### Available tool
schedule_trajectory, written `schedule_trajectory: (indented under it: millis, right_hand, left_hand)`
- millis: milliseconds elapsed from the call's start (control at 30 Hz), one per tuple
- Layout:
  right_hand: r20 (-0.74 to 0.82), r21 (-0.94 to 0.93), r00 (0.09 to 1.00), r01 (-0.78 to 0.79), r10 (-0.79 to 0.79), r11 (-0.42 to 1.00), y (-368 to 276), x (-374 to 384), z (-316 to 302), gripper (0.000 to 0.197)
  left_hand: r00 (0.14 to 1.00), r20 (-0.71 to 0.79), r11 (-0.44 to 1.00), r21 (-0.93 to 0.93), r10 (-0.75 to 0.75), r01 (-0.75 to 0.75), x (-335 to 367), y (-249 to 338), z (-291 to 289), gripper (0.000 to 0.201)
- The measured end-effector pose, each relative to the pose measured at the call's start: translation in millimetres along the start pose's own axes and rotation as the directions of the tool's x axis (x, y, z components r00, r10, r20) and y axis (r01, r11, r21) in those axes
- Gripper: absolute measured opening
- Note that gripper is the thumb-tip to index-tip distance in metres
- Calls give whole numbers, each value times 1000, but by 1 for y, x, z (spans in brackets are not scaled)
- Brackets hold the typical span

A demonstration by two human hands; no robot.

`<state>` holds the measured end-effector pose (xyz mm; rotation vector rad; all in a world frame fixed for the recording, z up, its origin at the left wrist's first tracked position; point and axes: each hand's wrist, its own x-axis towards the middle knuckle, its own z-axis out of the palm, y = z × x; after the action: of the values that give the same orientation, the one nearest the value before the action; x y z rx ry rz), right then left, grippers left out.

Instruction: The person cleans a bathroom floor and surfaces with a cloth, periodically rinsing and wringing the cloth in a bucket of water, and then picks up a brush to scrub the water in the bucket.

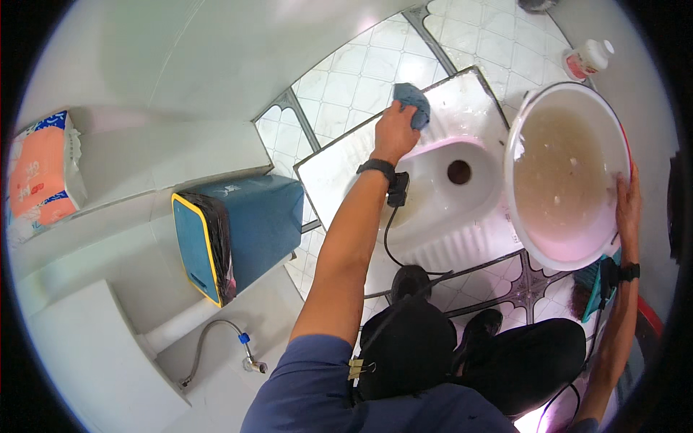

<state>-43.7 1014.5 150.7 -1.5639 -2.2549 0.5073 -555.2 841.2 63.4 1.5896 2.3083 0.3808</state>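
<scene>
My left hand (pixel 395 133) is closed around a grey-blue cloth (pixel 414 106), which lies against the far edge of a white ceramic squat toilet (pixel 440 209). A black strap circles that wrist, and a dark cable hangs from it over the pan. To the right, my right hand (pixel 628 213) grips the outer side of a large white basin (pixel 513 173). Cloudy brownish water (pixel 559 162) fills much of the basin, with small pale bits in it. The basin is tilted and overlaps the toilet's right end; its underside is hidden.
A blue waste bin (pixel 263 224) with a yellow rim and black liner stands at left. Beyond it, an orange tissue pack (pixel 43 177) sits on a ledge. A white bottle (pixel 588 59) is at far right, and a teal brush (pixel 590 289) lies below the basin.
</scene>
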Motion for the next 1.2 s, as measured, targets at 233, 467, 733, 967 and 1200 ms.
schedule_trajectory:
  millis: [233, 467, 733, 967, 1200]
  right_hand:
    - [17, 146, 997, -81, 79, 986, -27, -4, -2, 45]
    - [30, 235, 985, -175, 173, 956, -47, -5, 1, 44]
    - [56, 234, 989, -145, 135, 961, -22, -1, 8, 45]
    - [77, 254, 996, -62, 44, 965, 0, 9, 28, 44]
    - [-12, 163, 1000, -1, 3, 987, 14, 1, 33, 45]
  left_hand:
    - [903, 238, 910, -307, 358, -279, 17, 65, -16, 50]
    - [950, 231, 602, -735, -212, 313, -9, 81, -94, 46]
    - [950, 210, 705, -709, 229, -13, -21, 195, -159, 53]
    - [799, 234, 827, -262, 554, -497, -18, 251, -158, 51]
    - [941, -339, 981, 177, -11, 75, -113, 41, -267, 49]
